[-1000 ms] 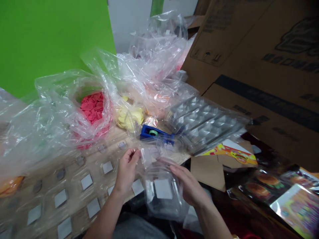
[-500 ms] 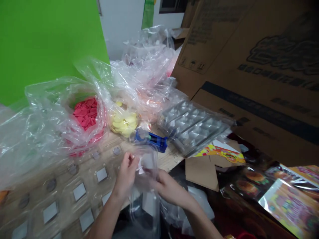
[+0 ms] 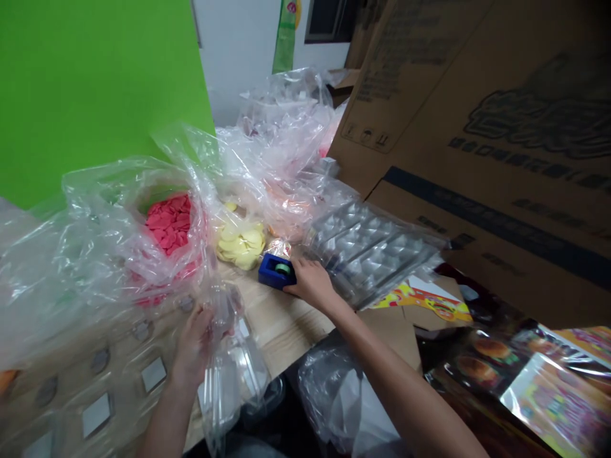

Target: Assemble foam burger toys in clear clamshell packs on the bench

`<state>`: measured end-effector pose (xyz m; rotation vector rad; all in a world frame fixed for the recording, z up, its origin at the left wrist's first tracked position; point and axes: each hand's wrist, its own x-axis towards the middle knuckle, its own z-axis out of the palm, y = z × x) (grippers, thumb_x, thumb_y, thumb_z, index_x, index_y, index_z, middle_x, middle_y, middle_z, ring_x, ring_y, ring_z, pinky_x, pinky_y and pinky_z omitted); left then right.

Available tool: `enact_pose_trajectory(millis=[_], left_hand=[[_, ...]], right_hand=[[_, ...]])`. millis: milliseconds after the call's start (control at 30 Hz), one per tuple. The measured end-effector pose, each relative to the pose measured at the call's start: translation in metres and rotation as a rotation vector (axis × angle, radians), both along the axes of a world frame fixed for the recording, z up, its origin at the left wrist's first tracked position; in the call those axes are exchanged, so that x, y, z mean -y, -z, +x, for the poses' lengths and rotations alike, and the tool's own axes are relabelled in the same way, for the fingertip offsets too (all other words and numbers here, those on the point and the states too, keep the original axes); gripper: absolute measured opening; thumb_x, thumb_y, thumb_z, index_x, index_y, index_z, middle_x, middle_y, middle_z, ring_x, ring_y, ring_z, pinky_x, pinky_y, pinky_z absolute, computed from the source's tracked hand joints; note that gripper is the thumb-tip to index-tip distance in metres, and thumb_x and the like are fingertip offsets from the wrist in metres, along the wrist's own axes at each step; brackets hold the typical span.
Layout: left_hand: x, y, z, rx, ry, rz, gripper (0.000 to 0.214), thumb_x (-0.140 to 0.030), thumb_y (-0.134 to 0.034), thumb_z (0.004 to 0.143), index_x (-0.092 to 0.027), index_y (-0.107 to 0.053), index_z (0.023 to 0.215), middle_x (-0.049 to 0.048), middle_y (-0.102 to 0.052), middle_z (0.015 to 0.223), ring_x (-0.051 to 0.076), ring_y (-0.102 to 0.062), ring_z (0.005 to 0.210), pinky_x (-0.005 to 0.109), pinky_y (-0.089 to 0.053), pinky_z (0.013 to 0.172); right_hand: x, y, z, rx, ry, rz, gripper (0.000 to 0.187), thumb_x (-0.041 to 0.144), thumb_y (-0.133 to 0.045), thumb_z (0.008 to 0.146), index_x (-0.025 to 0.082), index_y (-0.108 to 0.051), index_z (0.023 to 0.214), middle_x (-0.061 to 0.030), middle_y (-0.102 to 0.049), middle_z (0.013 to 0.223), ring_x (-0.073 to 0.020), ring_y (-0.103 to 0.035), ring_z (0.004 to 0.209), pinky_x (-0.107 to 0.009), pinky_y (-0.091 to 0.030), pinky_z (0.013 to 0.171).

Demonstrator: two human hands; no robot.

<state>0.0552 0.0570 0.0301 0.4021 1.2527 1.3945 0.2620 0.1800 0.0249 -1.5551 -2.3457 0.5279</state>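
1. Left hand (image 3: 191, 346): fingers curled and closed around a clear moulded plastic shell (image 3: 233, 375), which hangs below the hand, over the edge of the table and tilted.
2. Right hand (image 3: 312, 284): reaches out across the table, fingers together and extended, touching the end of a blue tape dispenser (image 3: 274, 270). Whether they grip it or only rest against it cannot be told.
3. Blue tape dispenser: stands on a pale wooden table top (image 3: 281, 324), with a green-cored tape roll (image 3: 282, 269) seated in it. It lies just beside the yellow lot and the silver lot.
4. Laid-out stock: rows of clear shells holding grey squares (image 3: 153, 374) and round grey discs (image 3: 140, 329) lie flat at the left of the table, partly under loose film.
5. Loose lots: red discs (image 3: 168, 222) sit in an opened clear bag (image 3: 95, 254). Yellow discs (image 3: 240, 245) lie in film just beside it. Neither lot shows in any shell in view.
6. Silver blister trays (image 3: 367, 251): stacked in clear wrapping at the right of the dispenser.
7. Surroundings: printed burger packaging (image 3: 487, 359) lies at lower right, below large cardboard cartons (image 3: 501, 127). A green board (image 3: 95, 95) stands behind, at far left.
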Motion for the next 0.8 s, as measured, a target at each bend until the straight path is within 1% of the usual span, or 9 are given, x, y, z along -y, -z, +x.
enact_pose_trajectory(millis=[100,200,267,333,433,500,600,700,800], left_hand=[[0.004,-0.001,-0.003,-0.018,-0.003,-0.037,0.048,-0.044,-0.076,0.058,-0.016,-0.062,0.095,0.0055,-0.069,0.086,0.019,-0.064,0.072,0.023,-0.049,0.051],[0.004,-0.006,-0.004,-0.052,-0.030,-0.098,0.051,-0.046,-0.078,0.054,-0.015,-0.061,0.091,0.0031,-0.068,0.080,0.016,-0.063,0.063,0.022,-0.049,0.051],[0.004,-0.010,-0.003,-0.062,-0.049,-0.119,0.049,-0.043,-0.080,0.050,-0.016,-0.060,0.085,-0.0007,-0.066,0.072,0.012,-0.059,0.055,0.021,-0.048,0.050],[0.003,-0.013,0.002,-0.063,-0.073,-0.126,0.043,-0.039,-0.080,0.049,-0.016,-0.057,0.078,-0.0050,-0.060,0.062,0.009,-0.055,0.050,0.019,-0.046,0.046],[0.003,-0.017,0.013,-0.056,-0.087,-0.146,0.041,-0.039,-0.078,0.049,-0.017,-0.053,0.072,-0.0067,-0.057,0.058,0.009,-0.054,0.049,0.019,-0.045,0.046],[0.001,-0.019,0.020,-0.058,-0.092,-0.160,0.041,-0.040,-0.078,0.049,-0.017,-0.052,0.070,-0.0064,-0.057,0.059,0.010,-0.055,0.051,0.020,-0.047,0.048],[-0.004,-0.023,0.031,-0.069,-0.073,-0.175,0.043,-0.041,-0.077,0.047,-0.017,-0.049,0.068,-0.0070,-0.054,0.058,0.009,-0.054,0.049,0.018,-0.043,0.044],[-0.012,-0.025,0.042,-0.065,-0.028,-0.173,0.044,-0.043,-0.076,0.047,-0.018,-0.047,0.070,-0.0072,-0.053,0.058,0.009,-0.052,0.045,0.017,-0.037,0.039],[-0.017,-0.026,0.054,-0.081,-0.032,-0.160,0.042,-0.044,-0.074,0.051,-0.019,-0.046,0.071,-0.0078,-0.051,0.059,0.009,-0.051,0.045,0.018,-0.036,0.040]], right_hand=[[0.014,-0.023,0.001,0.044,-0.015,0.049,0.040,0.026,-0.074,0.064,0.015,-0.061,0.100,-0.0166,-0.066,0.098,-0.0376,-0.060,0.093,-0.048,-0.042,0.082],[0.021,-0.066,0.023,0.057,0.045,0.154,0.044,0.036,-0.068,0.071,0.016,-0.057,0.109,-0.0146,-0.065,0.101,-0.0353,-0.059,0.093,-0.049,-0.038,0.085],[0.012,-0.093,0.047,0.088,0.173,0.309,0.047,0.045,-0.068,0.070,0.018,-0.058,0.108,-0.0126,-0.066,0.097,-0.0325,-0.060,0.087,-0.048,-0.037,0.083],[-0.010,-0.109,0.074,0.160,0.330,0.374,0.048,0.049,-0.067,0.070,0.016,-0.059,0.104,-0.0135,-0.065,0.098,-0.0323,-0.059,0.090,-0.046,-0.036,0.082],[-0.049,-0.110,0.113,0.300,0.535,0.209,0.053,0.051,-0.066,0.069,0.009,-0.060,0.100,-0.0214,-0.063,0.103,-0.0376,-0.056,0.099,-0.048,-0.033,0.082],[-0.072,-0.102,0.131,0.302,0.564,0.124,0.052,0.052,-0.065,0.069,0.007,-0.062,0.094,-0.0241,-0.064,0.096,-0.0404,-0.058,0.095,-0.049,-0.034,0.078],[-0.092,-0.094,0.149,0.237,0.565,0.090,0.046,0.052,-0.068,0.067,0.010,-0.063,0.085,-0.0239,-0.066,0.087,-0.0443,-0.059,0.092,-0.053,-0.035,0.076],[-0.091,-0.096,0.151,0.115,0.581,0.110,0.038,0.043,-0.077,0.059,0.013,-0.064,0.077,-0.0228,-0.066,0.087,-0.0481,-0.056,0.096,-0.061,-0.034,0.080],[-0.059,-0.097,0.128,-0.065,0.555,0.243,0.029,0.041,-0.069,0.071,0.016,-0.065,0.084,-0.0195,-0.065,0.098,-0.0428,-0.052,0.108,-0.062,-0.028,0.092]])
